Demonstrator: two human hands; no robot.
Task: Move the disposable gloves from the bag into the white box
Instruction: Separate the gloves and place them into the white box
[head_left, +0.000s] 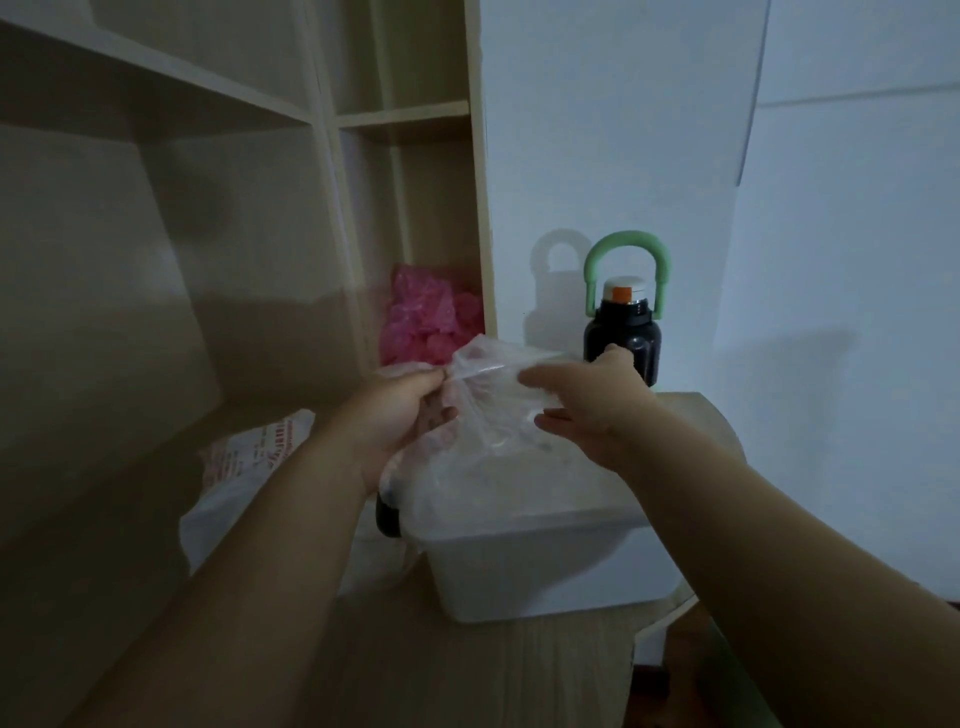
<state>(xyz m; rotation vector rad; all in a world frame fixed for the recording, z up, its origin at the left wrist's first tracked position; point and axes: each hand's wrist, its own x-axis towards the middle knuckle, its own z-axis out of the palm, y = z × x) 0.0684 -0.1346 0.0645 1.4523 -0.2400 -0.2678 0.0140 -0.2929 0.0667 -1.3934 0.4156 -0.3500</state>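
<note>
Dim room corner; open shelving beside a pale wall

A light wooden shelving unit (322, 119) fills the left, its wide compartments deep in shadow; a narrower column of shelves runs along its right edge; the plain white wall (675, 130) stands just beside it, crossed by faint seams; a wood-grain table top (467, 675) lies below; the light is weak, with soft shadows on the wall.

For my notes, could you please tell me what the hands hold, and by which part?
The clear plastic bag, over the white box: the left hand pinches its top edge, the right hand grips its upper right side.
</note>
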